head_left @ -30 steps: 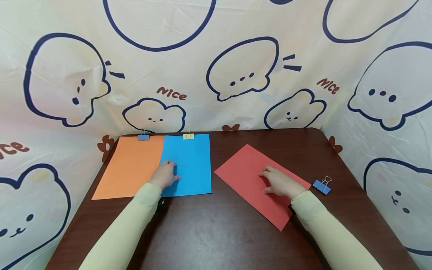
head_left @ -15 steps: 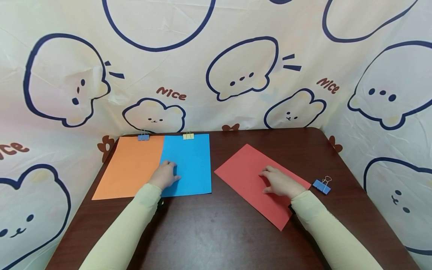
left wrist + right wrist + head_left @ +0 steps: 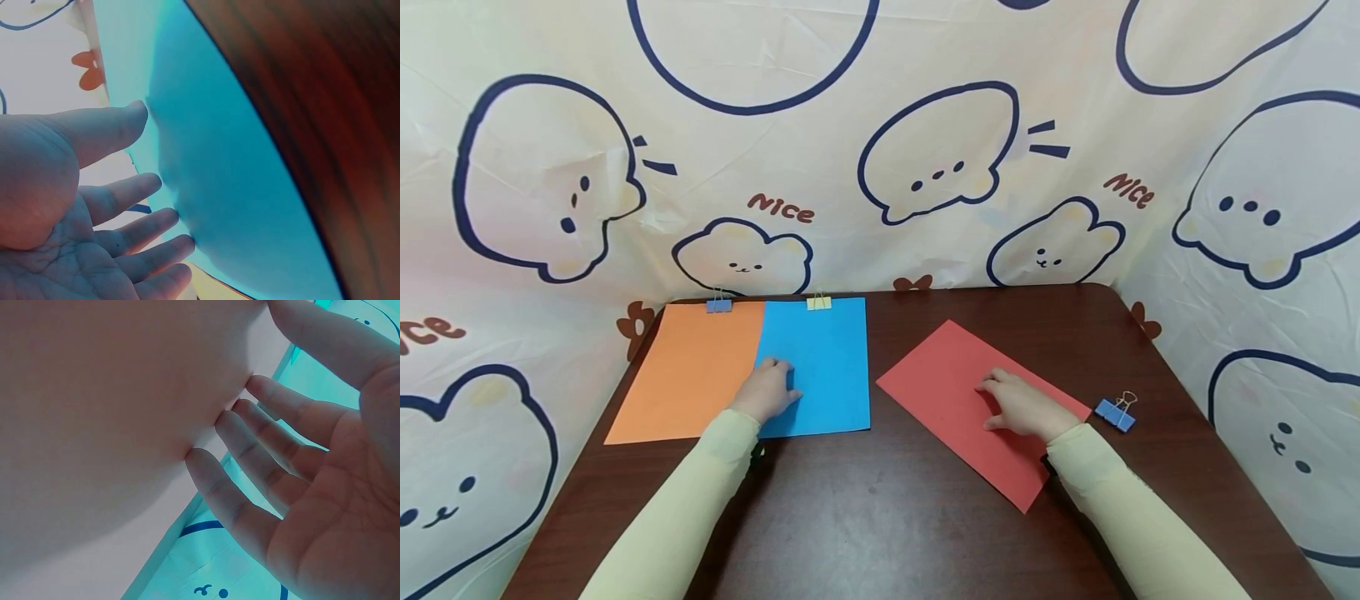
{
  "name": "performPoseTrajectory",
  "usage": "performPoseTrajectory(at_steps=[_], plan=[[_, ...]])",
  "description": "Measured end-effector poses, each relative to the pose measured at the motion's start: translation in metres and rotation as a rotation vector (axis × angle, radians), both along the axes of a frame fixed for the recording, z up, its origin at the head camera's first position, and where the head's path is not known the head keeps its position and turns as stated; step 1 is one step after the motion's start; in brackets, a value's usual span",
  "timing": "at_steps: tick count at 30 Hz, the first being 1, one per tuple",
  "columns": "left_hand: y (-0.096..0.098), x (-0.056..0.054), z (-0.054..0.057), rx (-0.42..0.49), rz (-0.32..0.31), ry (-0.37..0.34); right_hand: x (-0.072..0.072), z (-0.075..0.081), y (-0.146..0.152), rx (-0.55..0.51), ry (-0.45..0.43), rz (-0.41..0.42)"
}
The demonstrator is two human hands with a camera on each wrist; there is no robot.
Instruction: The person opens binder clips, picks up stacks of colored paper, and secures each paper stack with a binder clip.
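My left hand [image 3: 765,390] rests with its fingertips on a blue sheet of paper [image 3: 827,358], near the border with an orange sheet [image 3: 700,358]. In the left wrist view, relaxed, spread fingers [image 3: 144,240] meet the blue surface and grip nothing. On the right, my right hand [image 3: 1018,404] touches a red sheet [image 3: 951,400] that lies at a slant. The right wrist view shows its fingertips down on that sheet, the palm [image 3: 350,506] raised and hollow. A blue binder clip [image 3: 718,306] and a yellow one [image 3: 819,302] sit on the back edges of the orange and blue sheets.
A loose blue binder clip [image 3: 1116,414] lies right of the red sheet. The dark brown table [image 3: 865,517] spreads below everything. Light curtains [image 3: 925,50] with cartoon bears stand around its back and sides.
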State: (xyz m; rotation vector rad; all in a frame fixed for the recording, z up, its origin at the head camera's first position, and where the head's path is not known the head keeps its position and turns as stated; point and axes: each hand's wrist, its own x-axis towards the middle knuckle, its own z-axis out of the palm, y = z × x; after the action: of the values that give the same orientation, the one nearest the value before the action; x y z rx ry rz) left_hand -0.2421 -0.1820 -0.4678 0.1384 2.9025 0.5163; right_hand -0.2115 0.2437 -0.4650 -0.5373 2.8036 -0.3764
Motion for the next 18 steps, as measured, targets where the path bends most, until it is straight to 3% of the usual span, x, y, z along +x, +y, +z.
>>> performPoseTrajectory(at_steps=[8, 18], plan=[[0.011, 0.006, 0.005, 0.0, -0.048, 0.044, 0.0, 0.0, 0.001, -0.005, -0.007, -0.007], [0.041, 0.024, 0.015, 0.012, -0.143, 0.116, 0.002, 0.003, -0.001, -0.013, 0.001, 0.001]])
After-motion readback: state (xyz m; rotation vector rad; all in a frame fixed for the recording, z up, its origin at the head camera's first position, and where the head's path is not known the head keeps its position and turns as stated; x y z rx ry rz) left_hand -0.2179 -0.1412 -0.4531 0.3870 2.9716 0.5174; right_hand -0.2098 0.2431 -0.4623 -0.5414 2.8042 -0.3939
